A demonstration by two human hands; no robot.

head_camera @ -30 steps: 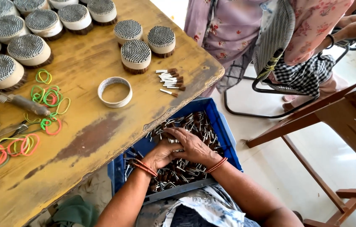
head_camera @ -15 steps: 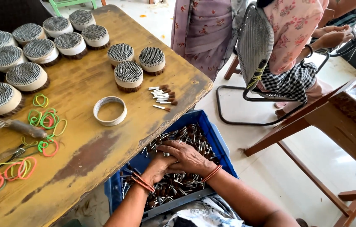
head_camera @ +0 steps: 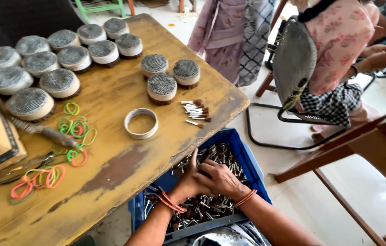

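resting under both hands (head_camera: 206, 180) — pins (head_camera: 211, 207) in crate (head_camera: 247, 155)

The person's bare left hand (head_camera: 187, 184) and right hand (head_camera: 220, 178) each wear thin orange-red bangles at the wrist, forearms unsleeved.

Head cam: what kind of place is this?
Probably a small hand-assembly workshop: round packed bundles lined up on a worn wooden table, both hands in a blue crate of small metal-tipped pieces.
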